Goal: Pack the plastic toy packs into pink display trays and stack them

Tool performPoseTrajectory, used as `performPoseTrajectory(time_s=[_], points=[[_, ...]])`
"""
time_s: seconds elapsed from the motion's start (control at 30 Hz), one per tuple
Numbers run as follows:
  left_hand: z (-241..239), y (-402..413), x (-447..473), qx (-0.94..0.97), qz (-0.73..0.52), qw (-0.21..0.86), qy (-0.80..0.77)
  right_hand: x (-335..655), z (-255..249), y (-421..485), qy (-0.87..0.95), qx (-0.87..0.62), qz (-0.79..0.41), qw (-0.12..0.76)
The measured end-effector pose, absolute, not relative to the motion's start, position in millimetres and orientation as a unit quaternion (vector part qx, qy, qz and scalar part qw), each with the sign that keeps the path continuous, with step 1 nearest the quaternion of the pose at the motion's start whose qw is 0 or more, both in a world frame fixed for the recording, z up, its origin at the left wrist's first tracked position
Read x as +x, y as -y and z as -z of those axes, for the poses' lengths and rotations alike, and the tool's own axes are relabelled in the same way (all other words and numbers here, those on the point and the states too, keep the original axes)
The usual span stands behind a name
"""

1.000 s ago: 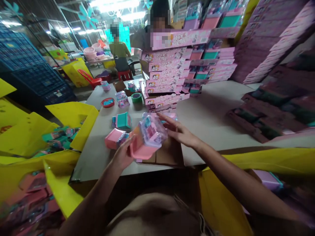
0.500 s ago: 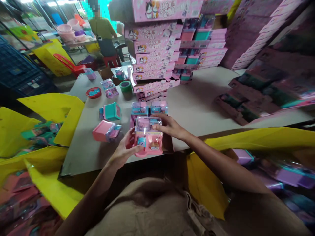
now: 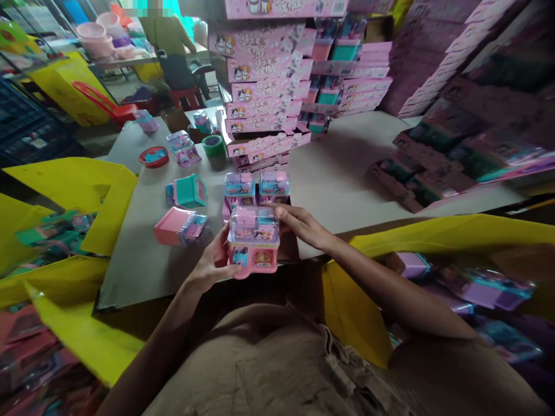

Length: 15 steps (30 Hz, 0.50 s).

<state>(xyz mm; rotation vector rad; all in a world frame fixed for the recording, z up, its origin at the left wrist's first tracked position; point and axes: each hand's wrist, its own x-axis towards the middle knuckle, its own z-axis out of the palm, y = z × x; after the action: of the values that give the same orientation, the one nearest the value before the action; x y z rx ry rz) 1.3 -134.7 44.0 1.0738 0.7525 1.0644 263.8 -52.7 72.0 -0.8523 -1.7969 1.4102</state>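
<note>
Above the table's front edge, I hold a pink plastic toy house [image 3: 254, 254] with a clear domed lid, its front facing me. My left hand [image 3: 211, 263] is closed on its lower left side, thumb across the front. My right hand [image 3: 303, 225] grips the lid's upper right side; most of its fingertips are hidden behind the lid. Just beyond, two similar toy houses with clear lids, one on the left [image 3: 240, 188] and one on the right [image 3: 274, 186], stand side by side in a carton. Left of my hands lie a pink toy house [image 3: 168, 226] and a teal one [image 3: 189, 190].
Stacked pink printed cartons [image 3: 264, 92] rise behind. On the table's left are a green tape roll [image 3: 213, 146] and a red bowl [image 3: 154, 157] of blue pieces. Yellow bins of toys flank me, left [image 3: 110, 214] and right [image 3: 433, 228]. A person [image 3: 167, 40] sits farther back.
The toy house has tipped so its clear lid and front show more upright. My right thumb has moved from over the lid to its right edge. The view has shifted slightly.
</note>
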Motion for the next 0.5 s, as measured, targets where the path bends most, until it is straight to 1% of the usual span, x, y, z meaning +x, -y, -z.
performPoseTrajectory(time_s=[0.13,0.3,0.5], points=[[-33.4,135.7,-3.4,0.465,-0.475,0.671,-0.328,264.8,-70.1,56.2,0.69,-0.314,-0.558,0.337],[-19.7,135.6,-8.8,0.448,-0.488,0.669,-0.337,264.7,-69.4,57.4,0.704,-0.313,-0.537,0.344],[-24.7,136.3,-8.7,0.449,-0.479,0.674,-0.339,259.9,-69.4,59.2,0.698,-0.302,-0.55,0.345]])
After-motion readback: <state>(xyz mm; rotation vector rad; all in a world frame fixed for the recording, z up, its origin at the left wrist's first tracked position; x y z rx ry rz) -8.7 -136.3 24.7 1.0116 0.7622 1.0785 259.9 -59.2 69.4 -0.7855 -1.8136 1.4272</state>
